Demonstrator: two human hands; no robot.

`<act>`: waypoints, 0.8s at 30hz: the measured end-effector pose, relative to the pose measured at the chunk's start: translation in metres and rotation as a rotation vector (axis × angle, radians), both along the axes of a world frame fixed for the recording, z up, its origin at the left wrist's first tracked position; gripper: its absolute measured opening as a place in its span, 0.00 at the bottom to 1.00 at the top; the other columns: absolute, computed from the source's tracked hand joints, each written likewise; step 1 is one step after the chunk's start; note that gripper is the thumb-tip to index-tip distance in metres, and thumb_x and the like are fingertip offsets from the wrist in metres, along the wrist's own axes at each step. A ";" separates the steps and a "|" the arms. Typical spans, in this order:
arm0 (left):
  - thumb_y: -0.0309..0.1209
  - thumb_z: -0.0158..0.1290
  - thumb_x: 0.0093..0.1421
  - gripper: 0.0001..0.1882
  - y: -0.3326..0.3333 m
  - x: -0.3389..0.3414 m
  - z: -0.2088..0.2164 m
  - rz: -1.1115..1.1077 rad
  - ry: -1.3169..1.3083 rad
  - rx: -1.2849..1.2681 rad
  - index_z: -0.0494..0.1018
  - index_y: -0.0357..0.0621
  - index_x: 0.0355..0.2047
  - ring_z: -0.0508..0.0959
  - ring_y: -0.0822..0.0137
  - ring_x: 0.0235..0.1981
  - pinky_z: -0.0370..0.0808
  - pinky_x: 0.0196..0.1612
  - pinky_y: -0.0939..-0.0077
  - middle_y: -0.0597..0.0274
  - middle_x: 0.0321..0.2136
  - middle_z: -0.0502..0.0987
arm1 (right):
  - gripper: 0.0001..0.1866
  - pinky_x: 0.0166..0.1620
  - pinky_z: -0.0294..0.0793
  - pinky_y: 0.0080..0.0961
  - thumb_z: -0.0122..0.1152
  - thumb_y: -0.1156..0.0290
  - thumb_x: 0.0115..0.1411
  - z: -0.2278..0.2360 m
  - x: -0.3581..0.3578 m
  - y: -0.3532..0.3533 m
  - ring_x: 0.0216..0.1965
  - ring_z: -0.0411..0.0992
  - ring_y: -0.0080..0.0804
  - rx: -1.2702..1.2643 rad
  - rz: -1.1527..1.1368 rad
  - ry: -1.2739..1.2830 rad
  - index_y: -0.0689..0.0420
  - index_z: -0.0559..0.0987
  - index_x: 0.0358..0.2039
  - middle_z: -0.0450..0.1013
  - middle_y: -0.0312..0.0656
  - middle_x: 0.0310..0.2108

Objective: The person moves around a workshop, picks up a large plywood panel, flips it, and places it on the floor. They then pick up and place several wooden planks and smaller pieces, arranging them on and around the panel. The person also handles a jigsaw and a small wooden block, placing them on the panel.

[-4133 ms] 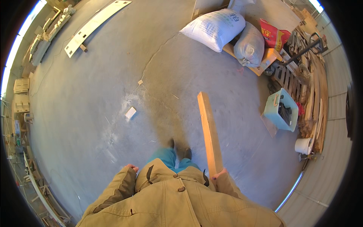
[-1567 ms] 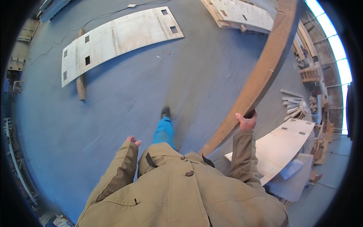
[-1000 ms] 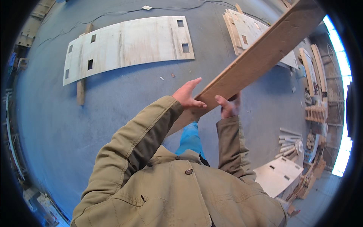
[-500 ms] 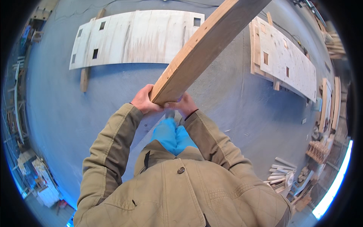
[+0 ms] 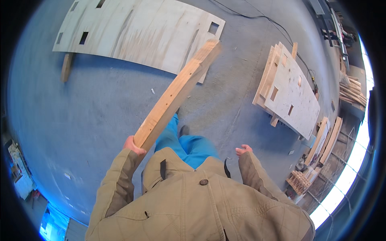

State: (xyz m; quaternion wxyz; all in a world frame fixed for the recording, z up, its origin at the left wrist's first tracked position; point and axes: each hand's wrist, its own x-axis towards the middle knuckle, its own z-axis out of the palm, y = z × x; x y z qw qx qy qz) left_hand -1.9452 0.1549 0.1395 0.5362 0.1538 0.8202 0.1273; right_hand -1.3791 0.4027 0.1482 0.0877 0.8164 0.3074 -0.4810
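My left hand [image 5: 134, 145] is closed around the near end of a long, thick wooden beam [image 5: 173, 94]. The beam slants up and away to the right, and its far end overlaps the corner of a large pale plywood panel [image 5: 144, 34] in the picture. Whether that end touches the panel, I cannot tell. Off to the right, apart from the beam, my right hand [image 5: 243, 150] holds nothing, its fingers loosely bent and apart.
Square holes are cut in the big panel, and a timber [image 5: 67, 67] shows beneath it. A smaller stack of plywood panels [image 5: 291, 94] rests on timbers at the right. Cables [image 5: 265, 17] cross the grey floor [image 5: 108, 104]. Boards [image 5: 330, 140] lie further right.
My right hand has let go of the beam and moved out to the right. The beam has swung lower, with my left hand still on its end. The whole view has shifted and turned.
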 end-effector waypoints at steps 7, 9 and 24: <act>0.34 0.73 0.28 0.41 -0.046 0.024 0.027 0.053 0.145 -0.232 0.71 0.39 0.47 0.79 0.49 0.46 0.75 0.51 0.59 0.47 0.42 0.78 | 0.35 0.44 0.80 0.33 0.76 0.69 0.49 -0.080 -0.052 0.099 0.40 0.81 0.35 -0.033 0.430 0.140 0.65 0.73 0.56 0.81 0.50 0.38; 0.34 0.73 0.28 0.41 -0.050 0.041 0.036 0.069 0.191 -0.314 0.71 0.40 0.46 0.79 0.49 0.46 0.76 0.50 0.58 0.47 0.43 0.78 | 0.35 0.49 0.79 0.33 0.76 0.64 0.48 -0.112 -0.081 0.140 0.43 0.80 0.38 -0.010 0.729 0.116 0.63 0.74 0.56 0.81 0.49 0.40; 0.30 0.71 0.26 0.46 -0.121 0.245 -0.058 0.439 0.283 -0.446 0.68 0.42 0.52 0.77 0.49 0.45 0.75 0.50 0.56 0.50 0.42 0.75 | 0.38 0.55 0.74 0.38 0.76 0.55 0.45 -0.437 -0.197 0.334 0.52 0.75 0.51 0.133 0.979 0.042 0.70 0.77 0.50 0.76 0.61 0.48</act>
